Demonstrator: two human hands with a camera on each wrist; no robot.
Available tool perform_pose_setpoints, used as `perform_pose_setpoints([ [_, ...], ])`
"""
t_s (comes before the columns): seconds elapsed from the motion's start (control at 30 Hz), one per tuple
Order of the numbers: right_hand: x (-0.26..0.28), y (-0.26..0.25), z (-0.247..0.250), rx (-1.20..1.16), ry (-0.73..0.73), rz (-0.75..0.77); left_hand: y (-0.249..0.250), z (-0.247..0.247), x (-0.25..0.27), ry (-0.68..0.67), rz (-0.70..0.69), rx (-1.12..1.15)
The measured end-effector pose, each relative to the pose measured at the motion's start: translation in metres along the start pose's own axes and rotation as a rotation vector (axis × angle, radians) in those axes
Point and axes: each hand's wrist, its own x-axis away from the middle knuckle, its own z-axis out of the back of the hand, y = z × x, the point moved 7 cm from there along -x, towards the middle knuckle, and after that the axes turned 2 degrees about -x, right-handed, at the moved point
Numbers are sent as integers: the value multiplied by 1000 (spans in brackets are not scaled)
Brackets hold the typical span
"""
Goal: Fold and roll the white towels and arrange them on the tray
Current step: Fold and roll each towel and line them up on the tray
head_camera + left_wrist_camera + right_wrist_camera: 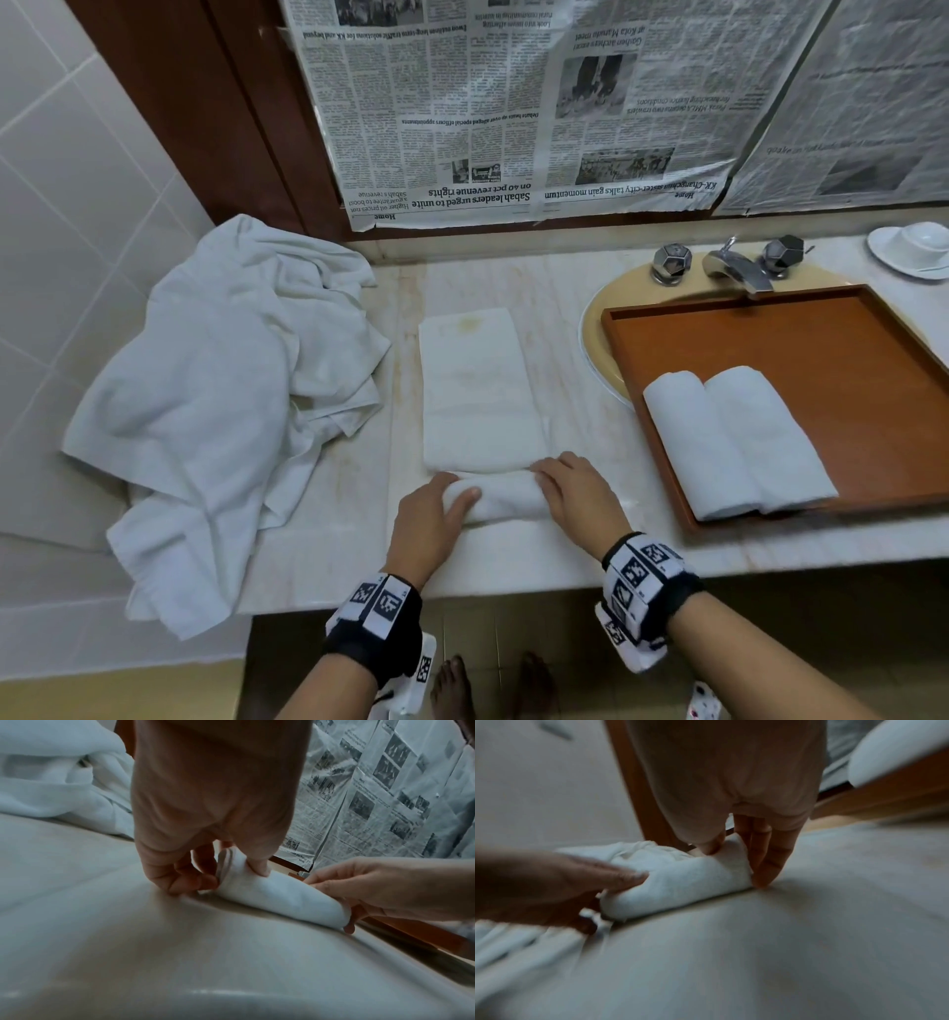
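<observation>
While the left hand (429, 519) and right hand (577, 493) each pinch an end of the half-rolled towel (480, 395), uneven pressure could skew the roll.

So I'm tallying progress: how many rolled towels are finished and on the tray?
2. Both lie side by side in the wooden tray at its near left corner: left roll, right roll. A third towel is only partly rolled, on the counter.

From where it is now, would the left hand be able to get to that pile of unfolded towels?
Probably yes. The pile of towels lies on the counter just beside the left hand, with nothing between them, but that hand grips the half-rolled towel and must let go first.
</observation>
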Motion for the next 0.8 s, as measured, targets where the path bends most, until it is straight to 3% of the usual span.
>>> perform_pose_setpoints([
  [0.1,-9,-1,1,-10,-28,-40,-3,0,-4,13,60,-8],
  [0.23,-3,-8,0,242,-68,-24,-6,2,-10,-52,112,-50],
  [0.43,-5,1,-6,127,-186,-66,0,4,-8,-48,47,-71],
  [0.53,-5,-6,-1,309,-88,31,-3,3,-11,-121,71,-62],
  [0.63,2,-16,-3,219,-94,171,-3,4,-16,-191,85,-61],
  [0.7,6,-15,-12,200,-186,230,-2,6,-20,-186,76,-77],
  [0.8,2,-7,-13,4,-214,168,3,5,-14,-127,7,-87],
])
